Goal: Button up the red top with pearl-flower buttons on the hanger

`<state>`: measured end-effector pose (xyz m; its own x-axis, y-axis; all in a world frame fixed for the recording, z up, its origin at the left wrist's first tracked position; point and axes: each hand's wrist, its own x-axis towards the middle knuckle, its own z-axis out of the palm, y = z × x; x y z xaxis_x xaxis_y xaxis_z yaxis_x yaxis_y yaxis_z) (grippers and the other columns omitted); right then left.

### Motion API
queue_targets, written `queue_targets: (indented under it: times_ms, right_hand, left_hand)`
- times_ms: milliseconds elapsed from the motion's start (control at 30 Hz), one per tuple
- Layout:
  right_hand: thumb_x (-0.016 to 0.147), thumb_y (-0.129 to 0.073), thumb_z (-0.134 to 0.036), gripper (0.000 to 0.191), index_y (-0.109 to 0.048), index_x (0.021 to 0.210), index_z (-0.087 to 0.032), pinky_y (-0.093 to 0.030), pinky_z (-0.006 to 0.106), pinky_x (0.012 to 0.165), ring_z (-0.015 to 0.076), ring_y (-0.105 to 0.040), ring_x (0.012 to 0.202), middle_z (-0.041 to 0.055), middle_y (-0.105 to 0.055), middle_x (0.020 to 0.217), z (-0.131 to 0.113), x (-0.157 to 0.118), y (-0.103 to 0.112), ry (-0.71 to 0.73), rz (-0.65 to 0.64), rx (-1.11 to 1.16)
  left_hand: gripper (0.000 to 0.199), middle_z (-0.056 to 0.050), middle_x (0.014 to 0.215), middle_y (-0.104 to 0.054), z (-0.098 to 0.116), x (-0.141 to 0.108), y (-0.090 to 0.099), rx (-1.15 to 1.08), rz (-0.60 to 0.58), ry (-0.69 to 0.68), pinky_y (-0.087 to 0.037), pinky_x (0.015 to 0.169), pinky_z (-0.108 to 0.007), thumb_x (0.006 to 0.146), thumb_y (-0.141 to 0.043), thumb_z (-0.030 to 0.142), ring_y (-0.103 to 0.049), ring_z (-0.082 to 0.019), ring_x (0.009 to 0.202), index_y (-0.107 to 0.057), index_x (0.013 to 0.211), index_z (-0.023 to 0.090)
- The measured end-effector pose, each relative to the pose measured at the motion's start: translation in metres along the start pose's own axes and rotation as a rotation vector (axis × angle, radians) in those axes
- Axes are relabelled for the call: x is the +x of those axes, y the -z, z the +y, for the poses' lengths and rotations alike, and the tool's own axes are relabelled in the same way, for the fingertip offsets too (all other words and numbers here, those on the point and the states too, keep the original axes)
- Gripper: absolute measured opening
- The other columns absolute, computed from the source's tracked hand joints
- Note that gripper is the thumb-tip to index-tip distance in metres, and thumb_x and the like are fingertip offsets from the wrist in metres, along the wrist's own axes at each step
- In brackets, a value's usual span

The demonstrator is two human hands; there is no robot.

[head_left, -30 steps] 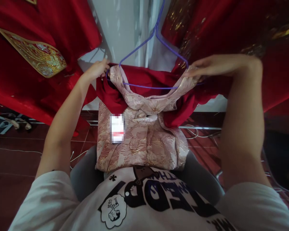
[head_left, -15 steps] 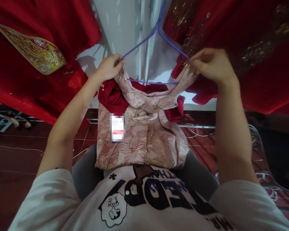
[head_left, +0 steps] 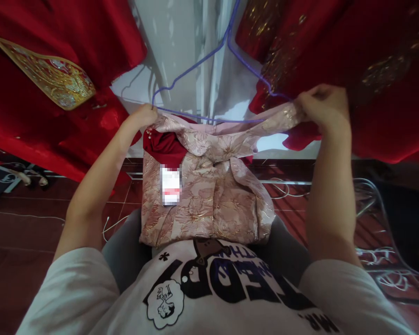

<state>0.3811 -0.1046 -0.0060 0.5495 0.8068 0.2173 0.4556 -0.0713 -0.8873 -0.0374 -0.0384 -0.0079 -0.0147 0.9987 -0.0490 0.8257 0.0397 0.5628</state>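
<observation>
A pink brocade dress [head_left: 195,209] with gold floral pattern lies across my lap, its upper band stretched sideways between my hands. My left hand [head_left: 142,116] grips the band's left end, close to the left corner of a purple hanger [head_left: 199,56]. At the other end, my right hand [head_left: 324,104] pinches the fabric by the hanger's right arm. The hanger's bottom bar runs just along the band's top edge; its hook leaves the frame at the top. Dark red fabric [head_left: 165,148] is bunched at the dress's left, above a white tag [head_left: 171,186] that is blurred out.
Red garments hang on both sides, the left one [head_left: 108,42] with a gold beaded panel [head_left: 61,83], the right one [head_left: 377,116] with gold sequins. A pale wall [head_left: 181,37] stands ahead. White cables [head_left: 115,223] cross the tiled floor; metal-framed furniture [head_left: 373,195] is at right.
My hands have moved apart, outward and slightly down, pulling the dress's band wider and straighter. The hanger's left corner, hidden before, now shows clear of the fabric.
</observation>
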Motion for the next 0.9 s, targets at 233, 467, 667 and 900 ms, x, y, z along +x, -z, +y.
queue_targets:
  times_ms: [233,467,667,900]
  right_hand:
    - [0.083,-0.068,-0.001,0.016,-0.074,0.076,-0.015,-0.058,0.035,0.094,0.0088,-0.062,0.065,-0.0008,-0.070,0.070,0.015,-0.032,0.017,-0.127,-0.312,0.061]
    - [0.075,-0.072,-0.005,0.014,-0.076,0.079,-0.018,-0.061,0.039,0.088,0.0128,-0.068,0.071,0.0001,-0.076,0.080,0.011,-0.038,0.012,0.270,-0.255,0.104]
    - [0.079,-0.066,0.003,0.025,-0.074,0.091,-0.018,-0.060,0.033,0.086,0.0173,-0.076,0.088,0.0055,-0.079,0.095,0.018,-0.029,0.007,0.569,0.016,0.077]
    - [0.067,-0.071,0.014,0.040,-0.062,0.091,-0.018,-0.058,0.032,0.081,0.0209,-0.078,0.082,0.0009,-0.074,0.079,0.050,-0.003,0.028,0.479,0.219,-0.082]
  left_hand:
    - [0.009,-0.009,0.096,-0.068,-0.022,-0.024,-0.003,-0.329,-0.131,-0.099,-0.061,0.087,-0.038,0.099,-0.061,0.023,-0.071,-0.022,0.091,-0.062,0.103,0.014]
    - [0.024,-0.011,0.123,-0.067,0.000,-0.021,-0.023,0.191,0.117,-0.807,-0.043,0.120,-0.055,0.102,-0.053,0.038,-0.055,-0.034,0.134,-0.069,0.117,0.029]
    - [0.027,-0.012,0.149,-0.054,0.037,-0.018,-0.069,0.277,-0.020,-0.964,-0.031,0.126,-0.061,0.101,-0.048,0.021,-0.047,-0.033,0.143,-0.065,0.122,0.017]
    - [0.027,-0.014,0.146,-0.054,0.030,-0.018,-0.079,0.252,0.006,-0.994,-0.042,0.121,-0.050,0.102,-0.045,0.020,-0.051,-0.030,0.139,-0.062,0.124,0.018]
